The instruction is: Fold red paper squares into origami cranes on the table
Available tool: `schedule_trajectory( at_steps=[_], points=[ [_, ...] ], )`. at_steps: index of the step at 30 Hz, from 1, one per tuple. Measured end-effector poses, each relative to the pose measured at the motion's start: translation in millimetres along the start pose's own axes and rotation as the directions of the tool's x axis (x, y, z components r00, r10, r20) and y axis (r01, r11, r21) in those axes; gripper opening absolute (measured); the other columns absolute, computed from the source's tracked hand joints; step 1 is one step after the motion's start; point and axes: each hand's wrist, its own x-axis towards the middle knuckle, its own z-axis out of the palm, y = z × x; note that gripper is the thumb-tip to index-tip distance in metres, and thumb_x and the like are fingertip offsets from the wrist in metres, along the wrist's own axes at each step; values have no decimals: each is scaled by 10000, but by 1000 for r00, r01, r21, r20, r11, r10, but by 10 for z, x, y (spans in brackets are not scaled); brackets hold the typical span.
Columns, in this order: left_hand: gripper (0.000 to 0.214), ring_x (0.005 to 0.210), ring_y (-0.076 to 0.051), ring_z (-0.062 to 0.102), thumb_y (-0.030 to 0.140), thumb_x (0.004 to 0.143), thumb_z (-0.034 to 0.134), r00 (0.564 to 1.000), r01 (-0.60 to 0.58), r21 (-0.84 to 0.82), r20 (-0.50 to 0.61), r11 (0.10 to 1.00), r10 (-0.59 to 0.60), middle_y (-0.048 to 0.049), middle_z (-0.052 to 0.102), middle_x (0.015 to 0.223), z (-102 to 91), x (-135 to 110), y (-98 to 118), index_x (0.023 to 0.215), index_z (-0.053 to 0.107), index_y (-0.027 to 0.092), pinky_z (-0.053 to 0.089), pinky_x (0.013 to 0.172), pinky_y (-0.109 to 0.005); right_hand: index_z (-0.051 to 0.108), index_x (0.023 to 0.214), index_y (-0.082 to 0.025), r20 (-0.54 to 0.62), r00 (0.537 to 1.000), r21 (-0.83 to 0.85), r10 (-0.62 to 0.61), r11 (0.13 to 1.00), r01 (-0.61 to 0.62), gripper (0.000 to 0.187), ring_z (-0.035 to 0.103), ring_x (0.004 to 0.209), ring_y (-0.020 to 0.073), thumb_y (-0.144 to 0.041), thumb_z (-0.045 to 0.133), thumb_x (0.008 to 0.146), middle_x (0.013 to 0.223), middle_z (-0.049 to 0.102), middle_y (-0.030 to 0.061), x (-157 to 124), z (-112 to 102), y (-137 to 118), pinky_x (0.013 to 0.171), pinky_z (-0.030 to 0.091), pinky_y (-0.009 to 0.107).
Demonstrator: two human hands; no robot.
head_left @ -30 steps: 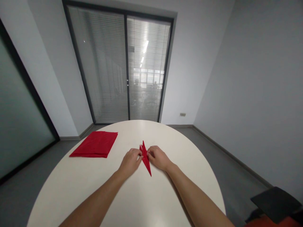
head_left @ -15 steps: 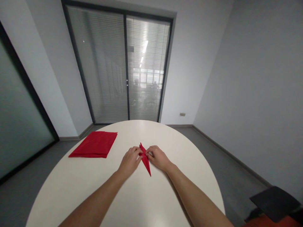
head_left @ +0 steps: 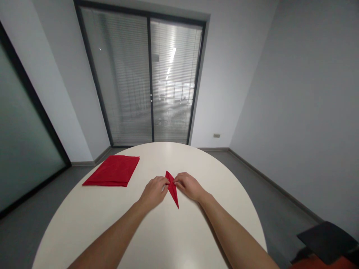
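A small red folded paper piece (head_left: pixel 172 190), narrow and pointed toward me, lies on the white round table (head_left: pixel 157 239). My left hand (head_left: pixel 153 192) rests on its left edge with fingers curled and pinching it. My right hand (head_left: pixel 189 185) does the same from the right, fingertips pressed on the paper near its upper end. Both hands meet over the piece, hiding part of its middle.
A stack of flat red sheets (head_left: pixel 113 170) lies at the table's far left. A glass door with blinds (head_left: pixel 148 80) is behind the table. A dark chair (head_left: pixel 327 241) sits at the lower right, on the grey floor.
The two upper points of the red piece have been pressed down together into a single flat tip. Both hands stayed in place, with fingers shifting slightly.
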Motion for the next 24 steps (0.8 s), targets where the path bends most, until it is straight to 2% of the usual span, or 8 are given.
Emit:
schedule_trajectory(
  at_steps=[5,13,16,19,24],
  points=[
    [308,1070,-236,608,82,837,547,999,-22,-6,-25,1000,22,-71,691,1121,-12,-1,9,1095,655,212,480,959,-385,691,982,-201,-38,998,1,40,999,-40,183,609,945,203,-220,510,975,958,709,58,4,-11,-19,856,449,310],
    [207,1017,-217,644,142,913,529,995,55,36,-83,998,-52,-48,720,1060,-89,36,68,1046,672,211,500,919,-360,673,1035,-221,-84,994,72,64,996,-58,194,614,991,203,-225,488,978,1031,707,55,7,17,-31,894,456,330],
    [207,1002,-205,652,140,918,519,991,85,49,-107,995,-79,-39,724,1049,-94,36,59,1037,670,214,502,913,-345,652,1099,-215,-82,996,93,38,995,-30,243,609,1019,203,-141,546,894,1084,688,63,-5,14,-69,919,459,336],
    [207,1000,-197,653,143,922,513,990,91,48,-117,995,-85,-36,724,1053,-90,37,53,1042,665,218,500,915,-330,630,1139,-211,-86,996,103,-6,995,14,321,603,1043,213,-142,630,826,1127,674,69,-6,6,-112,931,466,341],
    [213,991,-204,655,168,945,491,987,54,33,-153,998,-48,-41,726,1049,-101,38,74,1060,663,222,502,906,-336,658,1110,-236,-127,991,121,49,992,-34,215,618,1054,210,-192,565,921,1115,699,60,21,-2,-132,953,461,359]
  ],
)
